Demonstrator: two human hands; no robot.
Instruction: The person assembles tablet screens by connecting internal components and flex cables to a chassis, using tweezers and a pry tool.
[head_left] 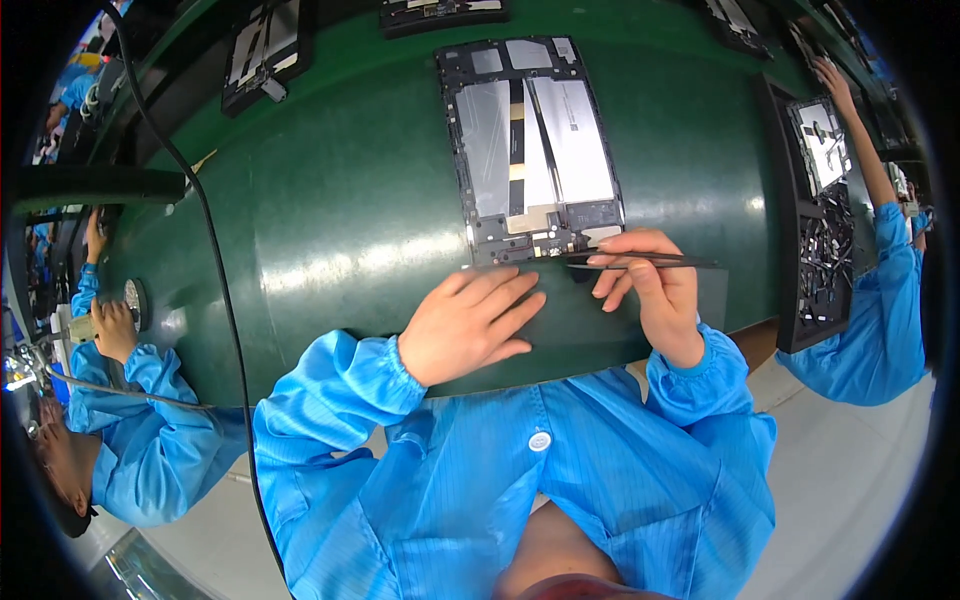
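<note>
In front of me lies an opened tablet, its inside facing up, with silver battery cells, a dark ribbon cable and small boards at its near end. My right hand grips a pair of dark tweezers between thumb and fingers. The tweezers' tips point left, by the tablet's near edge; whether they touch a part there cannot be made out. My left hand is laid palm down with its fingers stretched out, the fingertips close to the tablet's near left corner. Nothing shows in that hand.
A black tray at the right holds another device and several small dark parts. More opened devices lie along the far side of the green mat. A black cable crosses at left. Co-workers in blue sleeves sit on both sides.
</note>
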